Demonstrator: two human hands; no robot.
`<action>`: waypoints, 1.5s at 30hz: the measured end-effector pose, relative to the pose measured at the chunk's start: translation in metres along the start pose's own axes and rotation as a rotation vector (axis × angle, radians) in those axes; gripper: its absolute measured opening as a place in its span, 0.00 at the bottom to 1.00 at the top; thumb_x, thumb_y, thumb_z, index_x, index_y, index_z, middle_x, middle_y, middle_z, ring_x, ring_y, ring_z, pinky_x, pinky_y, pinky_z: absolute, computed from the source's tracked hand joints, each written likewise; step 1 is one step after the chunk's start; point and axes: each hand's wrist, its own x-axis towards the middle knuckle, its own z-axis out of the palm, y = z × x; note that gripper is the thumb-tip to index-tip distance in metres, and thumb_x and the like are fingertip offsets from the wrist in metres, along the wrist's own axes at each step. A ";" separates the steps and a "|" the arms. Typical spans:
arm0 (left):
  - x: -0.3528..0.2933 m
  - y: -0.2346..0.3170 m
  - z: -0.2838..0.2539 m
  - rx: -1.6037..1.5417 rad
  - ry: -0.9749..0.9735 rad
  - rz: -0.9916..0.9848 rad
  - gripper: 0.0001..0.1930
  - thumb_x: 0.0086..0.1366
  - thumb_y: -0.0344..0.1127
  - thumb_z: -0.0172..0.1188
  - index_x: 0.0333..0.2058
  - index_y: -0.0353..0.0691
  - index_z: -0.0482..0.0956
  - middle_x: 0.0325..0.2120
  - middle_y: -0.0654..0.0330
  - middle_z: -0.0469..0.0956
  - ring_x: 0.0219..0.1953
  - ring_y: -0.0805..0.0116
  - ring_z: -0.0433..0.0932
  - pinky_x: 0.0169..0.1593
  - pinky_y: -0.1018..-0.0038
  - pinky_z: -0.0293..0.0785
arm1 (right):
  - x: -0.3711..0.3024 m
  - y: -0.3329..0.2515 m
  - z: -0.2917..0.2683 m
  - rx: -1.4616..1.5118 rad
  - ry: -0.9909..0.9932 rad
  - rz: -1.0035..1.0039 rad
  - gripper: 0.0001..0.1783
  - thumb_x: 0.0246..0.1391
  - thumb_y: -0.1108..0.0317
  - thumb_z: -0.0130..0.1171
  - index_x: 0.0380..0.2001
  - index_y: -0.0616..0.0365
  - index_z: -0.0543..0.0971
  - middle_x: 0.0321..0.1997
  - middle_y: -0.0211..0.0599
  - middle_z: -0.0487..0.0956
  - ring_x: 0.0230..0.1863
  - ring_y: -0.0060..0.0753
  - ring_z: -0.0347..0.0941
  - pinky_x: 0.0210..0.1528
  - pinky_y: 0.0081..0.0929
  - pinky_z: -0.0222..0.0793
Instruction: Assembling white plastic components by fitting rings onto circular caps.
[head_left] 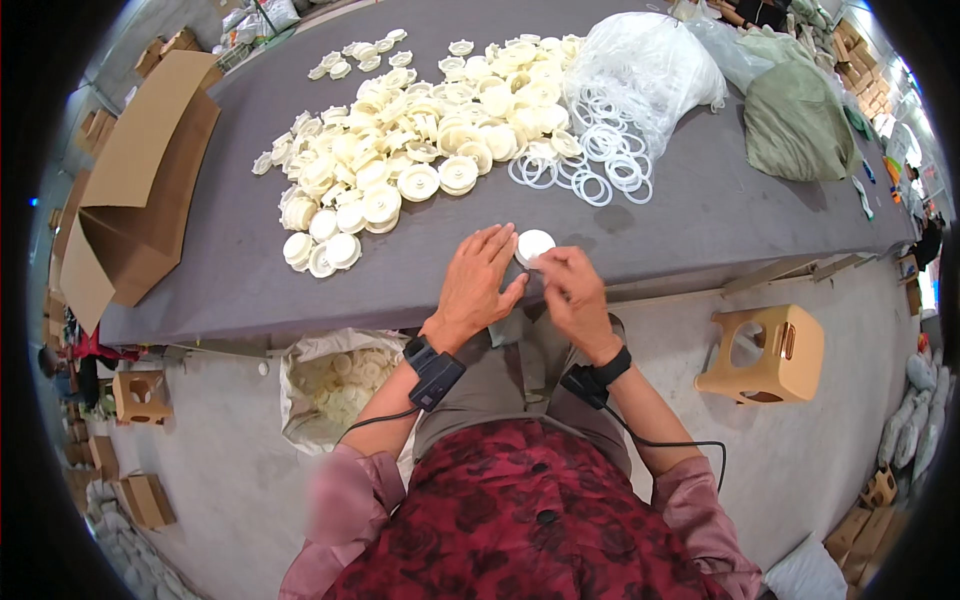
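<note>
A white disc (536, 247) lies on the table (690, 215) between the straight-fingered left hand (474, 287) and curled right hand (578, 297). Whether the right grips it, I can't tell.

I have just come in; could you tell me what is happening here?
A person's left hand rests on the grey table beside a round white piece; the right hand, blurred, is at the piece's right side. Beyond lie many cream plastic pieces and, by a plastic bag, translucent rings.

The disc (536, 246) is smooth plastic, the rings (604, 142) glossy plastic, the box (150, 185) matt cardboard.
</note>
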 end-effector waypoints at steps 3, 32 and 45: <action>0.001 0.001 0.001 -0.022 0.022 -0.012 0.29 0.57 0.38 0.66 0.55 0.30 0.74 0.59 0.50 0.73 0.61 0.50 0.69 0.64 0.57 0.65 | 0.014 0.010 -0.011 0.024 0.044 0.109 0.21 0.47 0.74 0.63 0.48 0.62 0.79 0.48 0.43 0.75 0.50 0.49 0.70 0.52 0.40 0.67; -0.021 0.040 -0.007 -1.707 0.254 -0.692 0.19 0.62 0.22 0.61 0.52 0.34 0.72 0.45 0.49 0.82 0.47 0.63 0.82 0.53 0.67 0.79 | 0.002 -0.029 -0.019 1.001 -0.031 0.501 0.25 0.60 0.79 0.57 0.61 0.68 0.72 0.45 0.39 0.82 0.43 0.23 0.79 0.46 0.21 0.78; -0.033 0.034 -0.019 -1.655 0.185 -0.577 0.13 0.62 0.26 0.63 0.46 0.33 0.79 0.40 0.55 0.83 0.42 0.71 0.82 0.50 0.73 0.77 | -0.017 -0.037 -0.013 0.891 -0.003 0.427 0.14 0.57 0.81 0.56 0.48 0.68 0.79 0.38 0.33 0.82 0.38 0.19 0.79 0.44 0.19 0.75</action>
